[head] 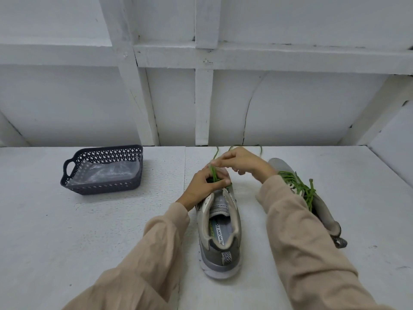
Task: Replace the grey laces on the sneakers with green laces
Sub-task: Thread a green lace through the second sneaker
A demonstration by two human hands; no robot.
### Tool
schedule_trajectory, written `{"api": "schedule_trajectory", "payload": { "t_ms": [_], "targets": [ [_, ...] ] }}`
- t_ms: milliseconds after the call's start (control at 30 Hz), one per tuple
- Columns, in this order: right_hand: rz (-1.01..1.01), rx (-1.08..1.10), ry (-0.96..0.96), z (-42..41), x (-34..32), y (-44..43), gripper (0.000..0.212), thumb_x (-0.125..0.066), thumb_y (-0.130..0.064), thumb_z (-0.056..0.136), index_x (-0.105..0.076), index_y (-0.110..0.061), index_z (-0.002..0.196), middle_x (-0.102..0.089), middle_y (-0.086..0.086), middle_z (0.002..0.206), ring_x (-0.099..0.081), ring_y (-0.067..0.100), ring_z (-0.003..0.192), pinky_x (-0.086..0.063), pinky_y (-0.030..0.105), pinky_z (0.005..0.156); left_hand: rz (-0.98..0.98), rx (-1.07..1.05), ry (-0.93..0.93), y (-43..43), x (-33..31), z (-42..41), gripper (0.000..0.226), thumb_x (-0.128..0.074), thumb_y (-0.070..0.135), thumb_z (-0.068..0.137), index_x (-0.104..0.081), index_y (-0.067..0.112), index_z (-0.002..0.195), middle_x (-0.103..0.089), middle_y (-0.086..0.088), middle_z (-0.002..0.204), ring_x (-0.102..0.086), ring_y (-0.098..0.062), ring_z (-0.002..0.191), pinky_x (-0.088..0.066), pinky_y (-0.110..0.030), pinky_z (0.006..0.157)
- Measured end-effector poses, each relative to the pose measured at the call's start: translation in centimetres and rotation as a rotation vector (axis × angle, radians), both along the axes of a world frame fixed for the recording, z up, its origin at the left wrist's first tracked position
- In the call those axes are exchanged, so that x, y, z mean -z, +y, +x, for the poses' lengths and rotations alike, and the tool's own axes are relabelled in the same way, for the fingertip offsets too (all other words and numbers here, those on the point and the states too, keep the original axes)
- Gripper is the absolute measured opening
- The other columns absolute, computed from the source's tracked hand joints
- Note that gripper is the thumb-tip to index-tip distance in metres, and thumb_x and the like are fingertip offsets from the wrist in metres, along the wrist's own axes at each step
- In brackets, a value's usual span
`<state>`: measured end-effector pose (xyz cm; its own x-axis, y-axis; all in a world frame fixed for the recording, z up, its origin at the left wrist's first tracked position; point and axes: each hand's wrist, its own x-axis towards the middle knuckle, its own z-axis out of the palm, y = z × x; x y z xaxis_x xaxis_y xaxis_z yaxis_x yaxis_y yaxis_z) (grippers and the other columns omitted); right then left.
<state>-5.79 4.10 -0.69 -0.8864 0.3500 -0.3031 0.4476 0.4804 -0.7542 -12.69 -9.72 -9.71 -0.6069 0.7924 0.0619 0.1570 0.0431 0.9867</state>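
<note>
A grey sneaker (220,233) stands in the middle of the white table, heel toward me, its tongue and insole showing. My left hand (206,182) grips its front part, thumb across the eyelet area. My right hand (239,161) pinches a green lace (214,173) just above the left hand and holds it taut upward. The lace's loose ends trail toward the back edge of the table. A second grey sneaker (321,206) lies to the right behind my right forearm, threaded with a green lace (301,186).
A dark perforated plastic basket (102,171) with a clear plastic bag inside sits at the back left of the table (67,231). A white panelled wall rises right behind the table's far edge.
</note>
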Motion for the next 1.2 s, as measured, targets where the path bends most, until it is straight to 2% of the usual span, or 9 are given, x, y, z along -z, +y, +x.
{"api": "schedule_trajectory", "payload": {
  "t_ms": [167, 300, 367, 467, 600, 700, 933, 1133, 1200],
  "targets": [
    [-0.082, 0.088, 0.139, -0.5, 1.2, -1.6, 0.024, -0.081, -0.028, 0.076, -0.077, -0.008, 0.086, -0.059, 0.001, 0.065, -0.045, -0.001, 0.048, -0.031, 0.011, 0.043, -0.036, -0.008, -0.007, 0.0, -0.2, 0.0, 0.005, -0.078, 0.01, 0.08, -0.074, 0.007, 0.081, -0.069, 0.012, 0.077, -0.06, 0.001, 0.07, -0.043, -0.014, 0.069],
    [-0.136, 0.136, 0.164, -0.9, 1.8, -2.4, 0.016, -0.079, -0.016, 0.077, -0.073, -0.001, 0.079, -0.059, 0.002, 0.056, -0.045, 0.004, 0.045, -0.034, 0.013, 0.041, -0.055, -0.01, -0.017, 0.0, -0.2, 0.0, 0.021, -0.078, 0.006, 0.079, -0.068, 0.016, 0.064, -0.065, 0.015, 0.058, -0.055, 0.004, 0.057, -0.041, -0.013, 0.062],
    [-0.167, 0.151, 0.177, -1.0, 1.6, -2.4, 0.012, -0.072, -0.012, 0.085, -0.068, -0.007, 0.075, -0.057, -0.002, 0.053, -0.046, 0.007, 0.045, -0.037, 0.017, 0.043, -0.053, -0.021, -0.026, 0.0, -0.1, -0.1, 0.016, -0.084, 0.022, 0.072, -0.073, 0.01, 0.072, -0.072, 0.003, 0.077, -0.065, -0.01, 0.073, -0.05, -0.026, 0.073],
    [-0.117, 0.13, 0.139, -1.2, 1.5, -2.5, 0.02, -0.062, -0.016, 0.093, -0.061, -0.013, 0.074, -0.055, 0.008, 0.063, -0.048, 0.014, 0.053, -0.04, 0.021, 0.047, -0.059, -0.014, -0.033, -0.3, -0.6, 0.0, 0.046, -0.083, 0.042, 0.059, -0.074, 0.008, 0.089, -0.071, -0.016, 0.099, -0.067, -0.031, 0.097, -0.051, -0.047, 0.094],
    [-0.196, 0.181, 0.219, -1.2, 0.3, -2.6, 0.021, -0.056, -0.013, 0.097, -0.058, -0.013, 0.077, -0.05, 0.006, 0.065, -0.045, 0.014, 0.055, -0.034, 0.019, 0.043, -0.085, 0.015, -0.06, -0.3, -1.1, 0.0, 0.04, -0.087, 0.038, 0.057, -0.073, 0.021, 0.092, -0.074, -0.004, 0.096, -0.069, -0.02, 0.097, -0.051, -0.045, 0.098],
    [-0.247, 0.227, 0.352, -1.7, -2.5, -2.1, 0.021, -0.055, -0.01, 0.097, -0.055, -0.013, 0.077, -0.05, 0.002, 0.07, -0.044, 0.012, 0.061, -0.034, 0.019, 0.048, -0.08, 0.021, -0.067, -0.4, -1.1, -0.2, 0.046, -0.088, 0.037, 0.058, -0.072, 0.017, 0.096, -0.073, -0.002, 0.1, -0.069, -0.022, 0.1, -0.051, -0.047, 0.099],
    [-0.244, 0.172, 0.353, -2.0, -3.2, -2.6, 0.018, -0.055, -0.01, 0.097, -0.055, -0.012, 0.079, -0.052, 0.001, 0.075, -0.048, 0.011, 0.061, -0.036, 0.019, 0.047, -0.093, 0.019, -0.041, -0.5, -1.4, -0.1, 0.04, -0.086, 0.036, 0.065, -0.069, 0.019, 0.097, -0.073, 0.003, 0.098, -0.068, -0.018, 0.099, -0.052, -0.042, 0.098],
    [-0.339, 0.209, 0.387, -1.3, -2.3, -2.2, 0.013, -0.053, -0.012, 0.098, -0.055, -0.013, 0.086, -0.065, 0.004, 0.082, -0.053, 0.013, 0.059, -0.036, 0.019, 0.042, 0.152, -0.141, -0.159, -1.1, -1.1, 0.7, 0.013, -0.07, 0.011, 0.088, -0.059, 0.005, 0.089, -0.067, -0.025, 0.105, -0.066, -0.025, 0.094, -0.051, -0.047, 0.094],
    [-0.386, 0.24, 0.394, -1.1, -1.9, -2.1, 0.009, -0.055, -0.009, 0.097, -0.055, -0.012, 0.088, -0.067, 0.006, 0.081, -0.054, 0.014, 0.056, -0.036, 0.019, 0.04, 0.196, -0.156, -0.192, -1.2, -1.6, 0.6, 0.008, -0.067, 0.008, 0.09, -0.061, 0.003, 0.088, -0.07, -0.019, 0.101, -0.065, -0.022, 0.096, -0.052, -0.043, 0.092]
  ]
}}
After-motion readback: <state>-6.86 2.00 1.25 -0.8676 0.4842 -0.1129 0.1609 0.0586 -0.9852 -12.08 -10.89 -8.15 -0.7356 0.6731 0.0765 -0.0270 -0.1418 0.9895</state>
